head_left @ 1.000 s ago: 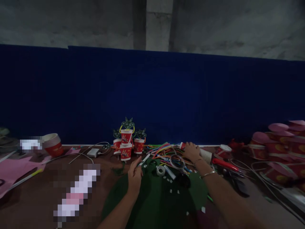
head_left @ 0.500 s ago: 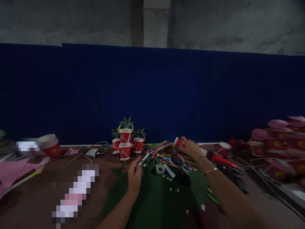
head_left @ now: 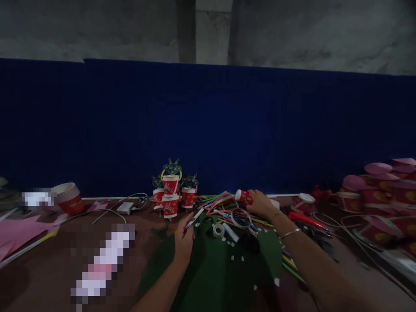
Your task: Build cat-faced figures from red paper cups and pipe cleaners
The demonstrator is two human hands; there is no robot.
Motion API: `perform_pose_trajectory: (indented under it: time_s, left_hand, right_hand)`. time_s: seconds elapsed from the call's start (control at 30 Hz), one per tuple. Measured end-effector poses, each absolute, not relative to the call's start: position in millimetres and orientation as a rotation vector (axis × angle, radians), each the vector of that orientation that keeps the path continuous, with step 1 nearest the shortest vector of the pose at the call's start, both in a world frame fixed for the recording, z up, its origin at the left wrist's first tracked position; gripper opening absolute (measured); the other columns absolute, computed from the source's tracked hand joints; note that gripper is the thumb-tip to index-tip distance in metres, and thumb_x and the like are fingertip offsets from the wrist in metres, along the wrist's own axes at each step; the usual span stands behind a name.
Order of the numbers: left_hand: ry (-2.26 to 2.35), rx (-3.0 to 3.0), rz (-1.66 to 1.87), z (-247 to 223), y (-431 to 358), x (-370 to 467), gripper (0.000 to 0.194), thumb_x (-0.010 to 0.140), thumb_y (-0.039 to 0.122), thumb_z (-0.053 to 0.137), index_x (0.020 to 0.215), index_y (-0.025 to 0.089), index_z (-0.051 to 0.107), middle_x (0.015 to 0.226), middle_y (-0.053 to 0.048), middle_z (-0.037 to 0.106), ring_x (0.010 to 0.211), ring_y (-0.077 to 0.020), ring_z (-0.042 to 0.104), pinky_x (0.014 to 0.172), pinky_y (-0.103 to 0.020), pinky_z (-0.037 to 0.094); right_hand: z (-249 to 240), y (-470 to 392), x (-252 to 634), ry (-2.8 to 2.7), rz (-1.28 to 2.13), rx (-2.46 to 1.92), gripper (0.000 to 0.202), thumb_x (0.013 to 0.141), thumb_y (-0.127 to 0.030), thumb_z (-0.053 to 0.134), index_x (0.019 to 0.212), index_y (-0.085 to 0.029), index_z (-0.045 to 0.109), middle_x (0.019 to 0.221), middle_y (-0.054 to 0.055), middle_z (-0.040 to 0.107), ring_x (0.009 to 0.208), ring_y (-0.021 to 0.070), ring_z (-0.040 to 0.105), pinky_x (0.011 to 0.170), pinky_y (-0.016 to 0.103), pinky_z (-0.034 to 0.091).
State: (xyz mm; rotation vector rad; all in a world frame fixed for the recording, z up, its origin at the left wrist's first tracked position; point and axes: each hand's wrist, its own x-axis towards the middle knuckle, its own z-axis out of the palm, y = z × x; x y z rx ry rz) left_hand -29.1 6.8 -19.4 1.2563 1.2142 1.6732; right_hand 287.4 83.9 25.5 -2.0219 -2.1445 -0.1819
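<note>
My right hand (head_left: 259, 203) reaches over the pile and is closed around a red paper cup (head_left: 241, 195). The cup lies tipped sideways, its white end toward the left, and the fingers hide part of it. My left hand (head_left: 184, 237) rests at the edge of the green paper (head_left: 211, 268), fingers curled at the lower end of a slim white pen-like stick (head_left: 196, 215). Between the hands lie several coloured pipe cleaners (head_left: 219, 204), a clear tape ring (head_left: 241, 218), a small white tape roll (head_left: 219, 230) and a white tube (head_left: 231, 232).
Red cups (head_left: 170, 206) with green cut-out heads stand behind my left hand. Stacked paper cups (head_left: 69, 199) and pink paper (head_left: 26, 234) are at left. A lidded red cup (head_left: 303, 203), a red-handled tool (head_left: 306, 220), cables and pink-topped cups (head_left: 377, 195) are at right.
My right hand has shifted slightly to the right, and more of the cup's white end faces me. My left hand has stayed in place.
</note>
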Motion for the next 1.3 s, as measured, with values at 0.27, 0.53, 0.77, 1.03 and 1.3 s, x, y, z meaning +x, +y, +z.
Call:
perform_pose_trajectory:
  time_s: [0.27,0.53,0.77,1.03,1.3]
  left_hand:
    - [1.212,1.274,1.596,-18,7,-30,0.043,0.067,0.014,0.05,0.108,0.016,0.063,0.054,0.004,0.053,0.038,-0.0052,0.038,0.038,-0.017,0.031]
    - [1.197,1.264,1.601,-18,7,-30,0.041,0.066,0.015,0.051,0.105,0.016,0.064,0.061,0.001,0.058,0.039,-0.0052,0.04,0.038,-0.017,0.031]
    - [1.237,1.272,1.576,-18,7,-29,0.037,0.066,0.016,0.051,0.102,0.014,0.064,0.052,0.004,0.051,0.039,-0.006,0.039,0.039,-0.018,0.03]
    - [1.248,1.274,1.559,-17,7,-29,0.036,0.066,0.017,0.051,0.1,0.014,0.064,0.049,0.006,0.047,0.037,-0.0061,0.038,0.04,-0.018,0.03]
    - [1.26,1.272,1.549,-15,5,-28,0.034,0.067,0.019,0.051,0.098,0.014,0.064,0.048,0.007,0.046,0.037,-0.0063,0.037,0.04,-0.019,0.029]
  right_hand:
    - [33,83,301,-2.188,-0.055,-1.953,0.065,0.075,-0.049,0.055,0.131,-0.022,0.038,0.093,0.01,0.057,0.09,0.0248,0.053,0.077,0.029,0.034]
    - [38,81,303,-2.11,-0.084,-1.929,0.054,0.071,-0.037,0.058,0.121,-0.019,0.045,0.102,0.01,0.054,0.093,0.024,0.051,0.076,0.03,0.034]
    - [39,85,292,-2.197,-0.209,-1.862,0.048,0.062,-0.02,0.058,0.109,-0.01,0.049,0.103,0.012,0.055,0.096,0.0236,0.049,0.083,0.028,0.033]
    - [30,83,287,-2.222,-0.272,-1.937,0.058,0.075,-0.033,0.054,0.128,-0.017,0.038,0.103,0.014,0.054,0.093,0.0265,0.051,0.081,0.034,0.032]
    - [39,81,286,-2.195,-0.242,-1.888,0.064,0.074,-0.05,0.055,0.131,-0.026,0.037,0.11,0.011,0.049,0.098,0.027,0.05,0.085,0.036,0.031]
